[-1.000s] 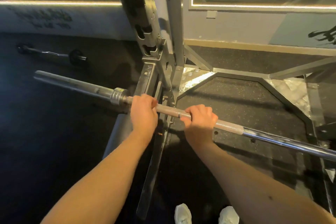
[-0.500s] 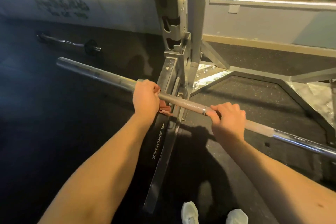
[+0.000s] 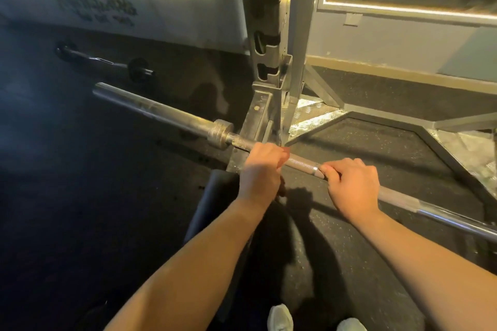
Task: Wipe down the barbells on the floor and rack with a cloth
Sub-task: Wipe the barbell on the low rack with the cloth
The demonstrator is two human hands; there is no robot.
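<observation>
A long steel barbell (image 3: 166, 113) runs from the upper left to the lower right, just in front of the rack upright (image 3: 271, 48). My left hand (image 3: 262, 172) grips its shaft a little to the right of the collar (image 3: 222, 130). A sliver of reddish cloth (image 3: 286, 154) shows under that hand's fingers, and the rest of it is hidden. My right hand (image 3: 352, 185) grips the knurled shaft further right, beside a bright ring mark. A second, shorter barbell (image 3: 105, 60) lies on the dark floor at the far left.
The rack's steel base beam (image 3: 258, 113) and chequer plates (image 3: 314, 118) lie on the rubber floor behind the bar. A dark padded bench edge (image 3: 212, 196) sits below my left forearm. My white shoes (image 3: 281, 318) show at the bottom. A wall with lit mirror frames stands behind.
My left hand has slid right along the shaft, off the collar, which shows again. My right hand has shifted right, then stayed by the ring mark. The view has moved in towards the rack.
</observation>
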